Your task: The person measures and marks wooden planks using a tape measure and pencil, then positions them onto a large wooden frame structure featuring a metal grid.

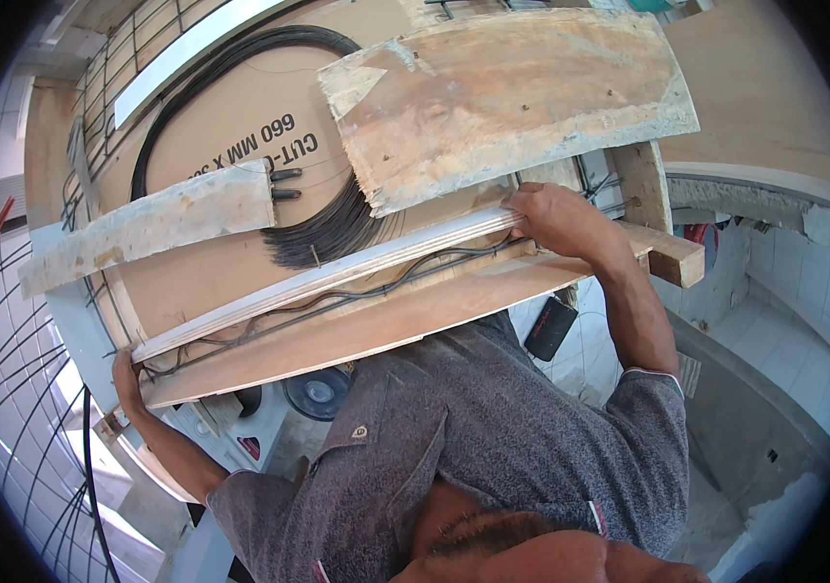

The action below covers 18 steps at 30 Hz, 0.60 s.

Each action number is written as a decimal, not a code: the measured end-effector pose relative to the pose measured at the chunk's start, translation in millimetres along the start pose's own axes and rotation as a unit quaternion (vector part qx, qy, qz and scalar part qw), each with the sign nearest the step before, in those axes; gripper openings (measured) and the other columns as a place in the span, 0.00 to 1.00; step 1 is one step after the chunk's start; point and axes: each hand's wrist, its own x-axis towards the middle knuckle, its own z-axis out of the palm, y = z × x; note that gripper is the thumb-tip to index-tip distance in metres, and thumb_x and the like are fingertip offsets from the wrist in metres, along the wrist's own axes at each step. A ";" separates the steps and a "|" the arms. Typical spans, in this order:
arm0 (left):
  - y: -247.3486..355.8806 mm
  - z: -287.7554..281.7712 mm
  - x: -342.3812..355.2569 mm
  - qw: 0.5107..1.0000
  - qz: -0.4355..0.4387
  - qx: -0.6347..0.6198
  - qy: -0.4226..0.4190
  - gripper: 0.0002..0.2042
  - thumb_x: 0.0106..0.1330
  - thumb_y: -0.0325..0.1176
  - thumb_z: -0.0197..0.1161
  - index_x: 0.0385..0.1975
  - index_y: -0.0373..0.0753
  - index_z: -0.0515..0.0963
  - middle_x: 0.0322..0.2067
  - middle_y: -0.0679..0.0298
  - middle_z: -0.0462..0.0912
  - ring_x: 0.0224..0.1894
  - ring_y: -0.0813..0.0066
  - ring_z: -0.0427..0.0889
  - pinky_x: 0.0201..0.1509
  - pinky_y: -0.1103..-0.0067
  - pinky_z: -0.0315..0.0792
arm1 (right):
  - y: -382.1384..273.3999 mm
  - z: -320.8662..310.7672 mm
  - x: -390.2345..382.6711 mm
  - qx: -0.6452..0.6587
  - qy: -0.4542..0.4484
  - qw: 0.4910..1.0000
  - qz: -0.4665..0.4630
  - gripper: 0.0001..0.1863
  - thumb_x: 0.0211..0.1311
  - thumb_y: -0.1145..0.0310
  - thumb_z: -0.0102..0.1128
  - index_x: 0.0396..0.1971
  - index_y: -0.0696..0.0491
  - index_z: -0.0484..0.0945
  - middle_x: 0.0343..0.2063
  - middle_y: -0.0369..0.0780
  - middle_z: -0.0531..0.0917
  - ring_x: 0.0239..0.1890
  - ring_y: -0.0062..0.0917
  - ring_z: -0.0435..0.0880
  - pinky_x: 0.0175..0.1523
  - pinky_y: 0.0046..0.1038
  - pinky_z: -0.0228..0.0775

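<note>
Clerk: Principal item, and where did it lie?
Keeper: One long plywood strip (328,282), pale-faced, layered at the edge. It lay slantwise before the person, between a brown printed sheet (182,291) and a broader plywood board (366,335), with dark rods (376,290) along its near side.

Clerk: Handling?
Keeper: Judged light for its length and stiff, with perhaps a little spring at mid-span. Dry rather than slippery; not fragile, though the raw edge looked apt to splinter. Best held at both ends, as its length seemed awkward from one.

Clerk: Hands?
Keeper: Two, bare. Right hand (556,222): closed on the strip's right end, fingers curled, knuckles uppermost. Left hand (126,377): at the left end, touching; its fingers were partly hidden, and whether it had closed could not be told.

Clerk: Arms?
Keeper: Spread wide. The right was bent at the elbow, forearm rising toward the far side; the left reached outward, straighter, its hand set nearer the body.

Clerk: Adjacent stock?
Keeper: A coil of black wire (323,243) and a large plywood offcut (517,97), both beyond the strip.
</note>
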 end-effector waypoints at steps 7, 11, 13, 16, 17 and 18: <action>-8.8 -9.9 5.9 1.000 -0.006 0.009 -0.010 0.15 0.67 0.38 0.48 0.38 0.33 0.76 0.37 0.62 0.73 0.38 0.75 0.72 0.36 0.78 0.71 | -0.2 -1.6 1.5 0.015 -0.012 1.000 -0.001 0.14 0.51 0.74 0.57 0.40 0.59 0.78 0.36 0.48 0.80 0.42 0.44 0.79 0.48 0.40 0.70; -8.8 -7.4 7.6 1.000 0.004 0.014 -0.009 0.14 0.67 0.38 0.48 0.38 0.33 0.77 0.35 0.62 0.73 0.37 0.75 0.72 0.35 0.78 0.71 | -2.9 -3.2 1.1 0.006 -0.013 1.000 0.002 0.15 0.51 0.73 0.58 0.41 0.59 0.78 0.36 0.48 0.80 0.41 0.44 0.80 0.48 0.40 0.70; -7.6 -6.1 8.8 1.000 0.001 0.016 -0.001 0.14 0.67 0.37 0.47 0.37 0.33 0.76 0.34 0.63 0.73 0.35 0.75 0.72 0.34 0.78 0.71 | -2.9 -2.8 0.8 0.005 -0.010 1.000 -0.001 0.15 0.52 0.72 0.59 0.42 0.59 0.78 0.36 0.48 0.81 0.41 0.43 0.80 0.48 0.40 0.70; -10.1 -8.6 10.3 0.999 -0.011 0.030 0.013 0.14 0.67 0.37 0.47 0.35 0.33 0.76 0.31 0.64 0.72 0.33 0.75 0.73 0.33 0.78 0.71 | -2.3 -3.0 0.9 -0.001 0.000 1.000 -0.022 0.16 0.52 0.72 0.60 0.42 0.58 0.78 0.36 0.48 0.81 0.41 0.43 0.80 0.47 0.40 0.70; -10.1 -9.4 12.1 0.999 -0.015 0.039 0.017 0.14 0.67 0.36 0.47 0.35 0.33 0.76 0.31 0.64 0.72 0.32 0.75 0.73 0.33 0.78 0.71 | -2.7 -3.2 0.1 0.004 0.005 1.000 -0.023 0.16 0.52 0.71 0.60 0.42 0.58 0.78 0.36 0.48 0.81 0.41 0.43 0.80 0.47 0.40 0.70; -10.6 -10.0 13.2 0.999 -0.013 0.034 0.016 0.14 0.66 0.36 0.47 0.35 0.33 0.76 0.31 0.64 0.72 0.32 0.75 0.73 0.32 0.78 0.71 | -3.9 -4.3 -0.8 0.009 0.011 1.000 -0.023 0.16 0.52 0.71 0.60 0.42 0.58 0.78 0.36 0.48 0.81 0.41 0.43 0.80 0.48 0.40 0.70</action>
